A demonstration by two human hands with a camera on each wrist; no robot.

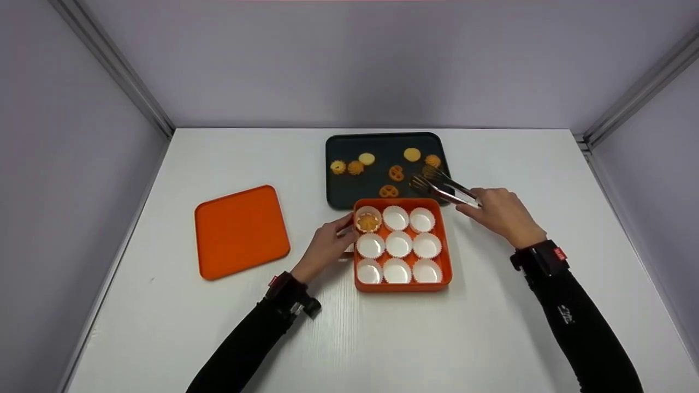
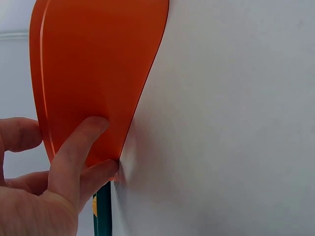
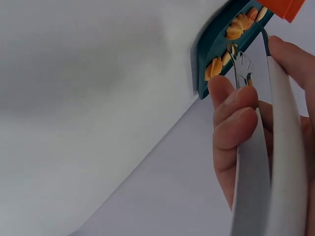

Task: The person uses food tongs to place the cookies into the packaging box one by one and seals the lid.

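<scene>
My left hand (image 1: 327, 243) rests on the left side of an orange box (image 1: 403, 287), its fingertips touching the side wall in the left wrist view. White paper cups (image 1: 399, 244) sit in rows inside the box. A golden cookie (image 1: 368, 222) lies in the far-left cup. My right hand (image 1: 505, 215) holds metal tongs (image 1: 456, 195) with the arms apart. Their tips are over the right part of a dark green tray (image 1: 357, 194). Close to these tips lies a swirled cookie (image 1: 432, 160); contact cannot be told.
On the tray are pretzel-shaped cookies (image 1: 396, 173), pale round cookies (image 1: 412, 154) and more swirled cookies (image 1: 355, 167). An orange lid-like square (image 1: 240, 232) lies flat on the white table to the left. Grey walls (image 1: 382, 65) enclose the table at the back and sides.
</scene>
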